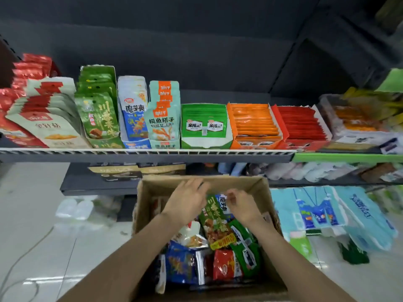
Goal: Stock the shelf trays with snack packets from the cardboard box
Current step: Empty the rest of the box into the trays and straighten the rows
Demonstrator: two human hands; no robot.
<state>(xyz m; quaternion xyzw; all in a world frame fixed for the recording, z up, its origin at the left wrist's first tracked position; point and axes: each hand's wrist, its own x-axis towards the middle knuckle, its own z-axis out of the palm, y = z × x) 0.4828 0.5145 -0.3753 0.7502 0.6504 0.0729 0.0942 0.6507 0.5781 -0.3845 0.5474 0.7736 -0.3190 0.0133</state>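
shelf trays point(205, 127): mostly full already, rows standing upright
cardboard box point(150, 192): on floor below shelf, many snack packets point(220, 243) left inside
left hand point(185, 201): fingers straight, flat over packets
right hand point(242, 205): pinching green packet point(214, 212) top
progress: late, box not emptied

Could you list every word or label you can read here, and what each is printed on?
"魔芋爽": blue and white packets in a shelf tray.
"摸鱼搭子": teal packets beside them.
"亲嘴烧": green tray.
"金针菇": white and red packets.
The green packet in the cardboard box and all other print are too blurred.
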